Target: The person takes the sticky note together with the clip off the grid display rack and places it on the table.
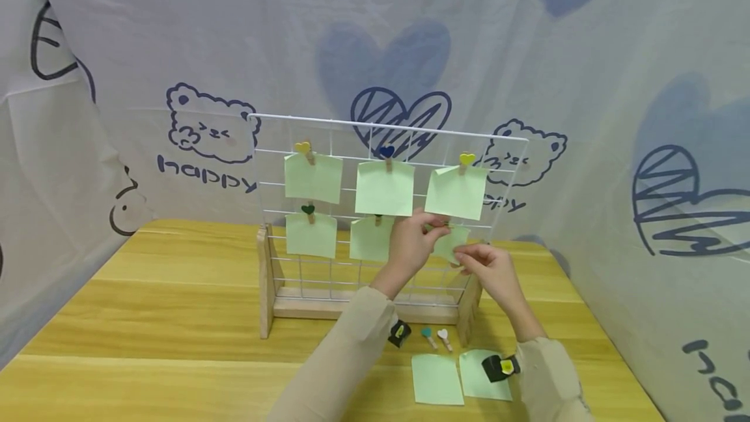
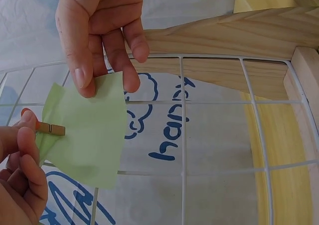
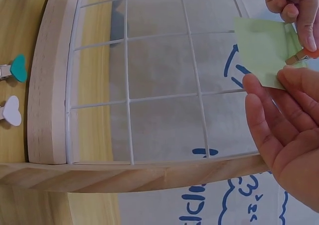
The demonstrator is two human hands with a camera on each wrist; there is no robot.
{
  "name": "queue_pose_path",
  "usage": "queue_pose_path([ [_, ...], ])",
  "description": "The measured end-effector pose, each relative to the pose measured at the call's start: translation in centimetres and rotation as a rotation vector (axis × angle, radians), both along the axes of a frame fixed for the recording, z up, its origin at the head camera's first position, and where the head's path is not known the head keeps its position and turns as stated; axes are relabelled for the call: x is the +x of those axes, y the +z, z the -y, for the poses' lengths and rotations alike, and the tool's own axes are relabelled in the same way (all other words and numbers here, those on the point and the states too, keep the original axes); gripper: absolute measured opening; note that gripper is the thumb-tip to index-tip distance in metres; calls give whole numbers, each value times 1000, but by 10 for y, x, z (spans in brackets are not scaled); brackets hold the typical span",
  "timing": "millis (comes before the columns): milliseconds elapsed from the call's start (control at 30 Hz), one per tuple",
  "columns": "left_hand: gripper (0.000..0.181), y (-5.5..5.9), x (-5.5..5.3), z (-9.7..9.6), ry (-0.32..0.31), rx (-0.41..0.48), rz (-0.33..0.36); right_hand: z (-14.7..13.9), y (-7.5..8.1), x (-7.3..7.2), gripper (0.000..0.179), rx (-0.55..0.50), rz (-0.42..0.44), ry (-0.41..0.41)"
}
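My left hand (image 1: 409, 243) pinches a small wooden clothespin (image 2: 52, 129) with an orange-red top, at the upper edge of a pale green sticky note (image 2: 92, 140). The clothespin's tip overlaps the note, which is creased beside it. My right hand (image 1: 492, 272) pinches the note's lower corner between thumb and fingers, as the right wrist view also shows. The note lies against the white wire grid (image 2: 183, 135), in the lower row at the right. Just above it hangs another green note (image 1: 456, 194) under a yellow heart clothespin (image 1: 467, 159).
More clipped notes (image 1: 313, 178) hang on the grid, which stands in a wooden base (image 1: 363, 308). On the table (image 1: 146, 318) lie a teal heart clothespin (image 1: 427, 333), a white one (image 1: 443, 335) and two loose notes (image 1: 436, 379). A printed curtain (image 1: 281, 38) stands behind.
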State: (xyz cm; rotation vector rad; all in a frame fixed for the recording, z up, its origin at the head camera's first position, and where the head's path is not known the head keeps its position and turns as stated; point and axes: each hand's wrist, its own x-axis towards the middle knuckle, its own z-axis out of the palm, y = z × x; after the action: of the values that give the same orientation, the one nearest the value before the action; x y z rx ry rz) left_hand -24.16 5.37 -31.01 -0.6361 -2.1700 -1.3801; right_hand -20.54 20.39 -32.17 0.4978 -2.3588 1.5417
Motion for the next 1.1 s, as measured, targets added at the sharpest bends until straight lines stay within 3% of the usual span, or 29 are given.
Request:
queue_pose_path([
  [200,12,1,1,0,-12,20,16,-2,-3,-3,15,0,-14,6],
  [533,9,1,0,1,-9,76,-19,-1,0,-4,15,2,0,15],
  [700,7,-2,-1,0,-33,153,-19,-3,-2,-6,15,-10,2,24],
  [933,5,-5,-5,-1,-82,295,-2,-14,-19,-23,17,-37,8,34],
  [1100,4,-7,-7,-1,-91,386,1,-16,-25,-27,18,-16,-15,23],
])
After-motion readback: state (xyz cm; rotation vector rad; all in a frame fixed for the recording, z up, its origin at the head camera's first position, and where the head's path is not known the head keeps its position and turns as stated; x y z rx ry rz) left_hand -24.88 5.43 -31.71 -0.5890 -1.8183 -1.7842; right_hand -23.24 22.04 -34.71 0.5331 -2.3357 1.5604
